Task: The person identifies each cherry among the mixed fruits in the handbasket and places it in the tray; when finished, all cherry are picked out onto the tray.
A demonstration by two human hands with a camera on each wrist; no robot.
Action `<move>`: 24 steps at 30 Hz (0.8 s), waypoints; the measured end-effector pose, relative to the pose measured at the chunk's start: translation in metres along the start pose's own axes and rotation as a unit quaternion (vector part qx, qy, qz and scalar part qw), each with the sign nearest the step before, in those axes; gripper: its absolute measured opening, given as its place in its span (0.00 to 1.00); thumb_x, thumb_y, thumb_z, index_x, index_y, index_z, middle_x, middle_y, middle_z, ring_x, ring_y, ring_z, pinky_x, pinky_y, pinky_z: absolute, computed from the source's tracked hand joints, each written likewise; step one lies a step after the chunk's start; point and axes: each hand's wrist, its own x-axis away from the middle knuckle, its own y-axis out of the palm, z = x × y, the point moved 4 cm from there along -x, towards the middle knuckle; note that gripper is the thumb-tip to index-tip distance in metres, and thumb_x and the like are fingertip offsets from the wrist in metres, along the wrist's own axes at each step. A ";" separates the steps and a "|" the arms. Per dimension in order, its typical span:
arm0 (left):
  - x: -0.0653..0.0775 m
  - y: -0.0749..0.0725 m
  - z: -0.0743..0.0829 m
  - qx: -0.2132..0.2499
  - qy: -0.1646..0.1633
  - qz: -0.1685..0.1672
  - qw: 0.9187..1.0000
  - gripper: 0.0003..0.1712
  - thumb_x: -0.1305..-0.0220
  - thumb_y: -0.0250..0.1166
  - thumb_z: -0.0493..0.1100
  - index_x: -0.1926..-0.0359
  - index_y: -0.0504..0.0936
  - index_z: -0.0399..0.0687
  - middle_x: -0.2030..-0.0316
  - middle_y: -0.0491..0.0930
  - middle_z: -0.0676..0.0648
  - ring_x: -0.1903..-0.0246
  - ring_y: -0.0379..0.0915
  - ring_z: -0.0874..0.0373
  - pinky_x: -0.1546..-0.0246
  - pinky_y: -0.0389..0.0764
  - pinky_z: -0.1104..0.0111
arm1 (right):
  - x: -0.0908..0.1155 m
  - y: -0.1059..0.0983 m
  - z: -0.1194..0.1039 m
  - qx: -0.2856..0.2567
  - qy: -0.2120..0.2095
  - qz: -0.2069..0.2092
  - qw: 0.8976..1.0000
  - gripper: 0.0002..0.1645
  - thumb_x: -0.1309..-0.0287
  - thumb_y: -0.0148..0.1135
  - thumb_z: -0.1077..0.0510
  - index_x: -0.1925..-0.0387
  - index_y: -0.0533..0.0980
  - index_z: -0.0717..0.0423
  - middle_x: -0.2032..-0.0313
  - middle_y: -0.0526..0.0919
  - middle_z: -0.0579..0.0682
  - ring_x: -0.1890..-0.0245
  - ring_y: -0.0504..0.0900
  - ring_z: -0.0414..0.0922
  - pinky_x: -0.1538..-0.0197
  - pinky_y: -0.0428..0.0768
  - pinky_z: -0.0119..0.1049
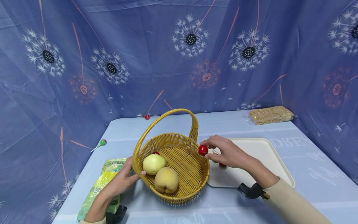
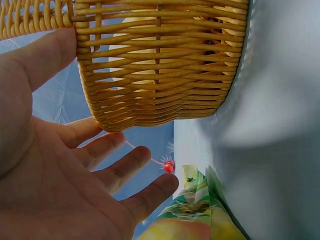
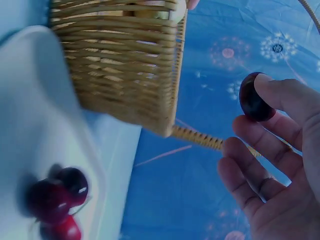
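Observation:
A yellow wicker basket [image 1: 184, 199] with a tall handle holds a pale green fruit [image 1: 154, 164], a yellow-orange peach-like fruit [image 1: 166, 180] and a partly hidden red fruit [image 1: 156, 152]. My left hand [image 1: 123, 182] grips its left rim by the handle's foot, thumb over the edge; in the left wrist view the other fingers [image 2: 115, 175] spread outside the wicker. Between thumb and fingers, my right hand [image 1: 227, 152] pinches a red cherry [image 1: 203, 150] at the basket's right rim. Stemmed cherries [image 3: 50, 200] lie beneath that hand on a cream tray [image 1: 251, 174].
A green and yellow packet [image 1: 98, 186] lies left of the basket, under the left forearm. Further back are a green-wrapped lollipop [image 1: 103, 142] and a red one [image 1: 146, 117]. A bag of tan food [image 1: 271, 115] sits at the back right, before a blue curtain [image 1: 156, 62].

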 end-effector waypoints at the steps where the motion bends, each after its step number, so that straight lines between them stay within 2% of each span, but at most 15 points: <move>1: 0.000 0.000 0.000 0.001 0.001 -0.001 1.000 0.42 0.38 0.62 0.51 0.29 0.52 0.47 0.31 0.50 0.35 0.31 0.43 0.35 0.38 0.54 0.33 | 0.005 0.000 0.003 -0.001 0.004 0.005 1.000 0.21 0.46 0.67 0.51 0.49 0.76 0.39 0.58 0.79 0.36 0.59 0.76 0.36 0.58 0.78 0.33; 4: 0.000 0.000 0.001 0.003 0.002 -0.003 1.000 0.42 0.38 0.63 0.50 0.29 0.52 0.47 0.31 0.49 0.35 0.30 0.43 0.35 0.39 0.53 0.33 | 0.021 0.000 0.013 -0.007 0.019 0.022 1.000 0.22 0.48 0.69 0.53 0.49 0.76 0.39 0.59 0.79 0.36 0.59 0.78 0.38 0.60 0.79 0.32; 7: 0.000 0.001 0.001 0.002 0.007 -0.003 1.000 0.42 0.38 0.63 0.50 0.29 0.52 0.48 0.31 0.49 0.35 0.30 0.42 0.35 0.39 0.53 0.32 | 0.036 0.001 0.025 -0.005 0.032 0.046 0.998 0.24 0.49 0.70 0.53 0.49 0.76 0.40 0.60 0.78 0.35 0.62 0.79 0.35 0.62 0.78 0.30; 11: -0.001 0.001 0.001 0.000 0.017 -0.003 1.000 0.41 0.38 0.63 0.49 0.29 0.53 0.48 0.31 0.49 0.35 0.31 0.43 0.35 0.39 0.54 0.32 | 0.056 0.002 0.043 0.014 0.040 0.088 0.995 0.25 0.52 0.71 0.54 0.49 0.77 0.44 0.61 0.80 0.34 0.63 0.77 0.32 0.63 0.78 0.31; 14: -0.001 0.001 0.001 -0.002 0.015 -0.004 1.000 0.42 0.38 0.62 0.49 0.29 0.52 0.48 0.31 0.49 0.34 0.30 0.42 0.35 0.40 0.54 0.32 | 0.069 0.004 0.058 0.031 0.054 0.109 0.992 0.24 0.53 0.72 0.56 0.50 0.78 0.48 0.61 0.81 0.36 0.63 0.78 0.35 0.62 0.78 0.33; 18: -0.001 0.000 0.000 -0.005 0.005 -0.004 1.000 0.42 0.37 0.62 0.50 0.28 0.51 0.48 0.31 0.48 0.34 0.31 0.42 0.34 0.39 0.53 0.32 | 0.082 0.007 0.076 0.046 0.083 0.113 0.989 0.24 0.53 0.72 0.59 0.51 0.78 0.52 0.61 0.83 0.41 0.64 0.80 0.41 0.62 0.79 0.34; 24: -0.001 0.000 0.000 -0.005 0.001 -0.005 1.000 0.43 0.37 0.62 0.51 0.28 0.50 0.48 0.31 0.48 0.34 0.31 0.42 0.33 0.39 0.53 0.31 | 0.091 0.012 0.095 0.050 0.141 0.088 0.985 0.22 0.52 0.70 0.58 0.52 0.78 0.53 0.62 0.84 0.43 0.62 0.80 0.44 0.60 0.80 0.35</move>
